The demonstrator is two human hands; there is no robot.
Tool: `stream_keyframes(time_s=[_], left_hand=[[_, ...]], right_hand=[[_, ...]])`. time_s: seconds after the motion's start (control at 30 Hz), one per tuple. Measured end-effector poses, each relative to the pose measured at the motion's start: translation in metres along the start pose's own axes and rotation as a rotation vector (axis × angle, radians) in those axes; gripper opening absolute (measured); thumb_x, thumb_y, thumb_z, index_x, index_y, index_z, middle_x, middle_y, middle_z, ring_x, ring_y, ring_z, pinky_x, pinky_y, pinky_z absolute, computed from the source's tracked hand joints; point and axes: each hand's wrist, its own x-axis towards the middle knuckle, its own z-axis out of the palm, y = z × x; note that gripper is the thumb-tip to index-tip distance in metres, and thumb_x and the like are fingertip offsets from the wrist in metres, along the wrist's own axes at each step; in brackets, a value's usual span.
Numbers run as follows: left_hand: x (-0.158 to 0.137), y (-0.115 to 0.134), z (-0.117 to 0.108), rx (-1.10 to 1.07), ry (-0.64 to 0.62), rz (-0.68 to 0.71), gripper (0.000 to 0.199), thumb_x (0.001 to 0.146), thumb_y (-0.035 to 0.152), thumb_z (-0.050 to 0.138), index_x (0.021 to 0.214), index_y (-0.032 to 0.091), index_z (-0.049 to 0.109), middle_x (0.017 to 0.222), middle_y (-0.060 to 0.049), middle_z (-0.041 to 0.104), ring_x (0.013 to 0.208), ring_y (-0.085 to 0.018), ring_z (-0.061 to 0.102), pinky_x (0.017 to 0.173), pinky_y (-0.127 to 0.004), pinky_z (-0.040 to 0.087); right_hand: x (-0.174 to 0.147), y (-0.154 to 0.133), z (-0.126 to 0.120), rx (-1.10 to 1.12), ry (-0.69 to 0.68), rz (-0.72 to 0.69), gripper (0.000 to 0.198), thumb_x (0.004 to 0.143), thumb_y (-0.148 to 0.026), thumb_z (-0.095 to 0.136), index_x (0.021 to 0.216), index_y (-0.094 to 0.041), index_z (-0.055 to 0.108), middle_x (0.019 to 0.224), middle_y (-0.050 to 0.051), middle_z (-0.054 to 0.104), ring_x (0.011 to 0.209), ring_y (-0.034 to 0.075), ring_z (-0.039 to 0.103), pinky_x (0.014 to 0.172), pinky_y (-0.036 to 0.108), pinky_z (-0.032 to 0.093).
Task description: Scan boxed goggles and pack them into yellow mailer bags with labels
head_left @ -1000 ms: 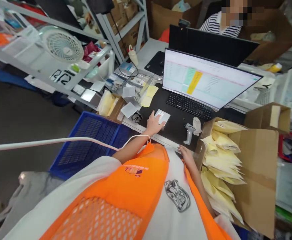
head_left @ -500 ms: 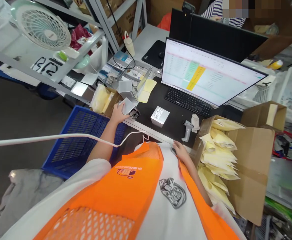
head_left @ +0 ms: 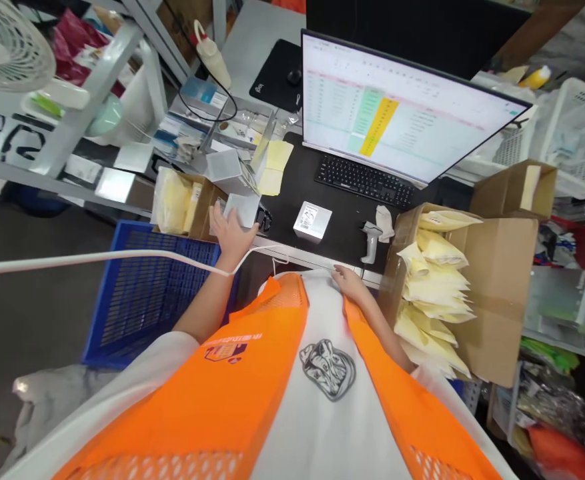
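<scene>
My left hand point(head_left: 232, 237) is at the desk's front left edge, fingers spread and thumb out to the right. Just beyond it, a small silver-white box point(head_left: 242, 210) stands beside a black looped item point(head_left: 263, 219); whether the fingertips touch this box I cannot tell. Close to my body, my right hand point(head_left: 351, 283) rests at the desk's front edge, fingers loosely stretched, nothing visible in them. Another small white box point(head_left: 312, 222), with a printed label on top, sits on the black desk mat between the hands. Right of it lies a grey barcode scanner point(head_left: 371, 241).
A monitor point(head_left: 397, 107) and keyboard point(head_left: 365, 181) stand at the back. On the right is a carton point(head_left: 497, 293) with yellow padded envelopes point(head_left: 435, 293). A blue crate point(head_left: 147, 287) sits lower left, crossed by a white cable point(head_left: 122, 255). Yellow paper point(head_left: 275, 167) lies near the boxes.
My left hand has opened its grasp on the silver-white box, its fingers now spread. The view has shifted down and right; my right hand stays at the desk edge.
</scene>
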Motion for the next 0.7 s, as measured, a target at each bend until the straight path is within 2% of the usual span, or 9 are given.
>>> stream_keyframes(time_s=[0.03,0.1,0.17,0.23,0.3,0.37,0.47,0.6,0.7], left_hand=[[-0.001,0.006,-0.003,-0.025,-0.016,0.065,0.066,0.086,0.044,0.068,0.141,0.009,0.058,0.154,-0.026,0.045,0.148,-0.041,0.036,0.121,-0.055,0.028],[-0.004,0.024,-0.006,-0.104,-0.182,0.213,0.047,0.093,0.036,0.058,0.131,0.010,0.066,0.128,-0.019,0.066,0.126,-0.032,0.058,0.112,-0.045,0.041],[-0.010,0.048,-0.004,-0.149,-0.421,0.366,0.042,0.096,0.033,0.053,0.128,0.013,0.069,0.104,-0.012,0.073,0.103,-0.026,0.067,0.099,-0.037,0.049],[-0.017,0.072,0.001,-0.123,-0.574,0.489,0.044,0.096,0.033,0.055,0.133,0.015,0.067,0.100,-0.009,0.074,0.097,-0.024,0.069,0.092,-0.034,0.050],[-0.022,0.087,0.008,-0.055,-0.628,0.568,0.048,0.096,0.033,0.058,0.140,0.015,0.063,0.107,-0.010,0.074,0.101,-0.026,0.069,0.091,-0.034,0.049],[-0.026,0.092,0.015,0.010,-0.659,0.588,0.050,0.097,0.033,0.057,0.143,0.016,0.060,0.113,-0.012,0.074,0.105,-0.027,0.069,0.091,-0.035,0.048],[-0.026,0.086,0.023,0.049,-0.709,0.592,0.053,0.098,0.034,0.056,0.147,0.016,0.054,0.110,-0.011,0.074,0.103,-0.028,0.070,0.091,-0.036,0.049],[-0.019,0.074,0.032,0.042,-0.773,0.633,0.056,0.097,0.033,0.057,0.149,0.015,0.048,0.103,-0.009,0.074,0.100,-0.027,0.072,0.091,-0.035,0.050],[-0.007,0.071,0.037,0.030,-0.825,0.659,0.056,0.097,0.035,0.056,0.147,0.014,0.046,0.097,-0.008,0.073,0.095,-0.027,0.072,0.084,-0.034,0.051]], right_hand=[[0.000,-0.004,0.002,-0.004,0.006,0.001,0.051,0.103,-0.038,0.052,0.147,-0.012,0.059,0.149,0.017,0.059,0.139,0.026,0.056,0.119,0.037,0.040],[0.000,-0.014,0.007,0.004,0.025,0.000,0.051,0.103,-0.038,0.052,0.147,-0.014,0.059,0.149,0.016,0.059,0.141,0.027,0.055,0.120,0.039,0.038],[0.000,-0.025,0.013,0.033,0.048,0.002,0.051,0.103,-0.038,0.051,0.148,-0.016,0.059,0.148,0.016,0.061,0.141,0.027,0.055,0.121,0.039,0.038],[-0.002,-0.035,0.018,0.067,0.072,0.007,0.052,0.103,-0.039,0.052,0.148,-0.016,0.058,0.146,0.016,0.062,0.139,0.026,0.057,0.121,0.040,0.038],[-0.004,-0.043,0.024,0.090,0.097,0.019,0.052,0.102,-0.039,0.053,0.148,-0.016,0.058,0.145,0.016,0.063,0.137,0.026,0.059,0.121,0.039,0.038],[-0.006,-0.047,0.030,0.113,0.125,0.039,0.051,0.102,-0.039,0.053,0.148,-0.017,0.059,0.145,0.016,0.063,0.137,0.025,0.059,0.121,0.037,0.038],[-0.012,-0.046,0.041,0.144,0.177,0.105,0.049,0.103,-0.036,0.051,0.148,-0.017,0.059,0.148,0.015,0.061,0.139,0.023,0.057,0.121,0.036,0.037],[-0.022,-0.045,0.058,0.195,0.229,0.267,0.051,0.103,-0.035,0.051,0.146,-0.009,0.059,0.150,0.018,0.058,0.141,0.026,0.055,0.121,0.037,0.038],[-0.031,-0.051,0.067,0.288,0.266,0.317,0.054,0.102,-0.036,0.054,0.147,-0.007,0.058,0.150,0.020,0.058,0.141,0.029,0.055,0.121,0.039,0.039]])
